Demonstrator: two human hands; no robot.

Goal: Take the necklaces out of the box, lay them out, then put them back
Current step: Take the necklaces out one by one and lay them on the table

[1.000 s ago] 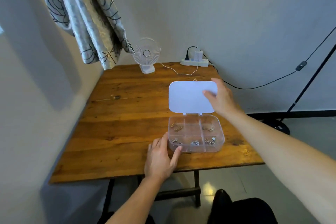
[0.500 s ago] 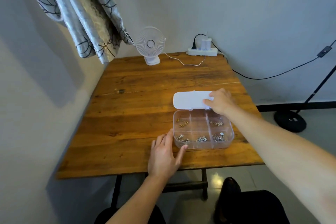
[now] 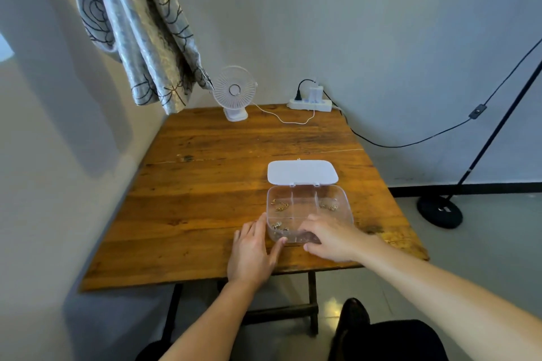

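From the head view, I saw the clear box (image 3: 308, 214) near the front edge of the desk (image 3: 205, 184). Its lid (image 3: 302, 172) now lay flat open behind it. My right hand (image 3: 331, 239) had left the lid and dipped into a front part, fingers curled; I could not tell if they pinched anything. My left hand (image 3: 252, 252) rested open against the box's side. The necklaces (image 3: 280, 205) sat inside, so picking could begin.

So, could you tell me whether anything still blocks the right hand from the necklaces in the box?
Nothing visible does. The lid is folded fully back onto the table, so the box is open on top, and the right hand is over its near compartments. The left hand rests against the box's left side, clear of the opening.
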